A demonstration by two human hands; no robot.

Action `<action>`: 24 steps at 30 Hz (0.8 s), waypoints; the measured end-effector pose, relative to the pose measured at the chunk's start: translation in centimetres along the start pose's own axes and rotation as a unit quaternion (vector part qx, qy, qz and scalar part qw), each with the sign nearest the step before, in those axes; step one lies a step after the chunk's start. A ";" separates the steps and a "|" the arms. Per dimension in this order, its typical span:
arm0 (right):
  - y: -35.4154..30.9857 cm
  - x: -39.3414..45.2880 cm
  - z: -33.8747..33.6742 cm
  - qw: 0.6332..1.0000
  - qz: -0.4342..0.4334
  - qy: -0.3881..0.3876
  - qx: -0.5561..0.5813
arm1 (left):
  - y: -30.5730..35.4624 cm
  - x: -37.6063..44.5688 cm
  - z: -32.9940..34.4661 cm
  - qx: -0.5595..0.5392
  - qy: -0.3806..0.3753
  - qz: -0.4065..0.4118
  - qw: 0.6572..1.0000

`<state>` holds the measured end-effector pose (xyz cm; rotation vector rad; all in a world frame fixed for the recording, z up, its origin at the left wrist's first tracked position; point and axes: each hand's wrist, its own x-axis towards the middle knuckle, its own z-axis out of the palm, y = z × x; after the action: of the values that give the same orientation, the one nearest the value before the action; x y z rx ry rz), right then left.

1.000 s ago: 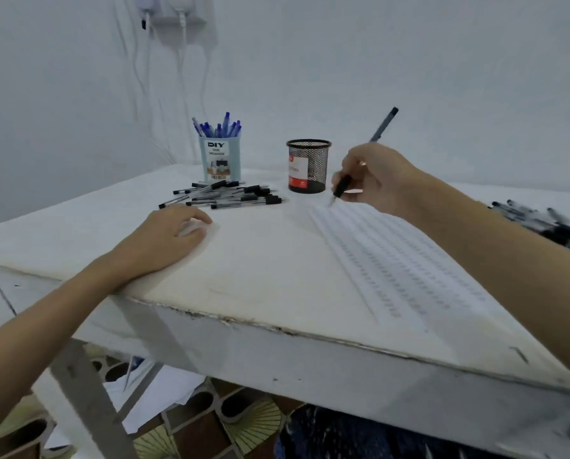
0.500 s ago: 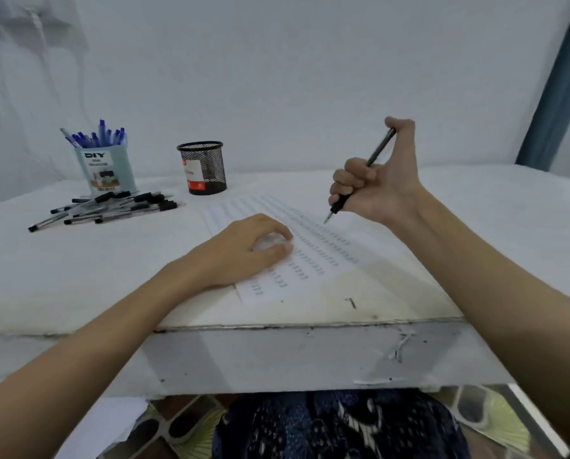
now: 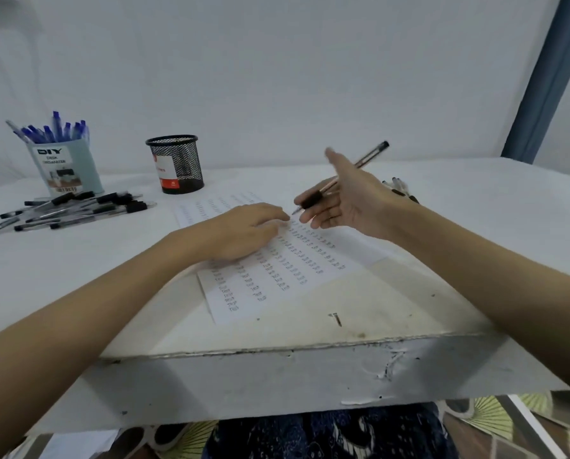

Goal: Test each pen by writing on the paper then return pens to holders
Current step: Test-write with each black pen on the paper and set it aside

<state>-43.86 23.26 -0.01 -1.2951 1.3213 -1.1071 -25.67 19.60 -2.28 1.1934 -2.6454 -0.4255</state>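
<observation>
While our left hand (image 3: 243,230) lies palm down on the paper (image 3: 277,260), fingers straight and together, flat on the sheet, our right hand (image 3: 346,200) is raised just above the paper's far right part, palm turned up and left. Its fingers (image 3: 323,217) are nearly straight and loose, thumb pointing up; the pen (image 3: 339,178) lies across them, black grip section resting at the fingertips, tip pointing down-left just beyond our left fingertips, capped end sticking up-right past the thumb. We cannot tell if any finger really pinches it. Rows of small test marks cover the paper under and beside the left fingers. Far left of the left fingers: black pens pile (image 3: 68,210) on the table (image 3: 409,309); behind it the blue holder (image 3: 65,170) with blue pens, then the black mesh holder (image 3: 177,165). More black pens (image 3: 399,188) just behind the right wrist.
</observation>
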 end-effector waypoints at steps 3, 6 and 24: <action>1.7 0.1 0.6 0.992 -0.076 0.073 -0.063 | 0.0 1.3 0.7 -0.003 0.007 -0.004 1.000; 2.6 0.0 0.5 0.987 -0.096 0.111 -0.064 | -0.3 1.7 1.6 -0.018 0.039 -0.006 0.999; 3.6 -0.5 0.5 0.947 -0.186 0.164 -0.204 | -1.1 1.6 2.4 -0.043 0.069 -0.016 0.997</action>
<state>-43.87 23.87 -3.65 -1.7751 1.6584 -1.4018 -26.66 18.16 -4.79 1.1962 -2.4698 -0.4409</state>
